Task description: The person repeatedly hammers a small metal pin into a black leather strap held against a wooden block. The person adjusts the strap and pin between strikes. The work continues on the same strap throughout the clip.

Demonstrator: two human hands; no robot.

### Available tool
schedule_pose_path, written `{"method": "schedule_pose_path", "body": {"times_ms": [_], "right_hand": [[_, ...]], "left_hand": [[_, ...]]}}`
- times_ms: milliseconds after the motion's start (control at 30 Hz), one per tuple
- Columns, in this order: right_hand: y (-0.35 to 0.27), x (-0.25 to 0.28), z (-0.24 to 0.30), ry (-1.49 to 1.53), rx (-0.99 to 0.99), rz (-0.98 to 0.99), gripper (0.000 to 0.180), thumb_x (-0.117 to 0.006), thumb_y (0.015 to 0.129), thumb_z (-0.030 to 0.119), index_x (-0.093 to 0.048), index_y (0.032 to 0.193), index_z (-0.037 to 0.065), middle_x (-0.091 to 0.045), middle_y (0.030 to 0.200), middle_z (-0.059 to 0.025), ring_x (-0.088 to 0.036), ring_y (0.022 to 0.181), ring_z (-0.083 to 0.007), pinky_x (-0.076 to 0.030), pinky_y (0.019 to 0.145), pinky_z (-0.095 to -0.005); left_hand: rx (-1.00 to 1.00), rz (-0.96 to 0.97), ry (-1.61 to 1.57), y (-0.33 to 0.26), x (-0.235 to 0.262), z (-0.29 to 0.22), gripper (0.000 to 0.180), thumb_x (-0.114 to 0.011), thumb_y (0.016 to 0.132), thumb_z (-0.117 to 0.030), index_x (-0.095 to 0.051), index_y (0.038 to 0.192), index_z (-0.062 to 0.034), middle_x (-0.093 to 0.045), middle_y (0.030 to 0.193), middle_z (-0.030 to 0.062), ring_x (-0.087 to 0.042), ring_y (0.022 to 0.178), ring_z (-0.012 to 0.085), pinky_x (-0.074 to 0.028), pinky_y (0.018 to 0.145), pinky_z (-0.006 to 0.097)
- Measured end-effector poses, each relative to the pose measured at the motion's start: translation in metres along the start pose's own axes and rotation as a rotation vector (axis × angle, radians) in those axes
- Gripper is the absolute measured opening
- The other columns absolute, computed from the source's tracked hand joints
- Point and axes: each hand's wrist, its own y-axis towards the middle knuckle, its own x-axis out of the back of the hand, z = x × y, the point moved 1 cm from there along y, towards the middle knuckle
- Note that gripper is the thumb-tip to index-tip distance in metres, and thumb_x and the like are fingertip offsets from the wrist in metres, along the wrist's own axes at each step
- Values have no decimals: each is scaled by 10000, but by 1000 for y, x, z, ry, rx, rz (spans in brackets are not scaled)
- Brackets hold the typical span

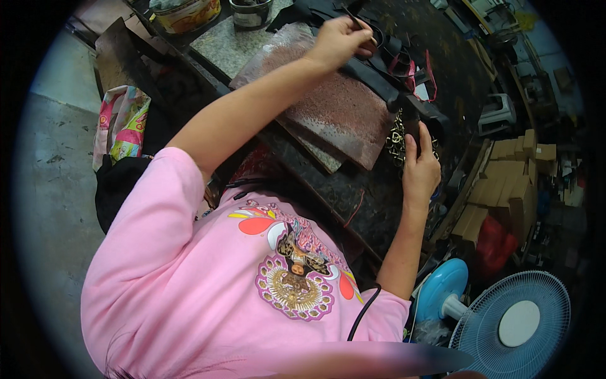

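Note:
My left hand [344, 43] is raised over the far side of a worn, reddish-brown slab [341, 110]. Its fingers are closed on a thin dark strip [355, 9] that sticks up past them. At the bench's right, my right hand [421, 165] holds the end of a dark strap [411, 116] between thumb and fingers. Close beside that hand lies a heap of gold-coloured metal rings or buckles [396, 140], partly hidden by it. Several black straps [372, 76] lie across the slab's far edge, between my hands.
Pink-red straps [429, 76] lie farther back on the dark bench [451, 35]. Tubs [250, 12] stand at the far left on a speckled stone slab [224, 47]. Right of the bench are cardboard boxes [499, 180], a white stool [497, 114] and a fan [519, 323].

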Motion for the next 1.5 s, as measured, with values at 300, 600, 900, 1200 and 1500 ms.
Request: {"method": "schedule_pose_path", "body": {"times_ms": [300,600,900,1200,1500], "right_hand": [[24,-3,50,51,510,41,260,-722,829,296,-732,1082,237,-609,858,-19,-598,838,-227,-496,709,-367],[97,-34,57,-8,489,258,328,-698,820,188,-670,1147,181,-664,1079,-51,-613,1059,-242,-494,912,-381],[106,-10,11,214,302,254,391,-716,794,146,-674,1182,144,-650,926,-52,-651,896,-202,-499,803,-324],[93,-12,9,94,422,191,422,-684,772,64,-666,1187,143,-633,907,-97,-635,829,-244,-501,760,-342],[131,31,-116,4,-26,166,305,-586,856,133,-710,1135,144,-680,1055,-81,-658,963,-237,-501,863,-349]], "left_hand": [[-21,-75,296,-5,47,6,137,-612,960,-110,-624,1052,-9,-683,930,79,-677,812,136,-567,678,233],[-29,-108,312,-2,45,9,121,-642,915,-118,-658,990,-24,-697,854,57,-669,757,109,-534,603,246],[-9,-87,380,-3,43,8,121,-641,916,-123,-658,990,-29,-698,848,44,-665,756,107,-522,627,242],[-11,-103,375,-6,42,6,130,-641,914,-124,-657,989,-18,-697,841,52,-661,743,108,-521,633,243],[-2,-69,416,-9,40,9,118,-638,910,-106,-658,980,-14,-694,838,51,-660,724,110,-522,646,245]]}}
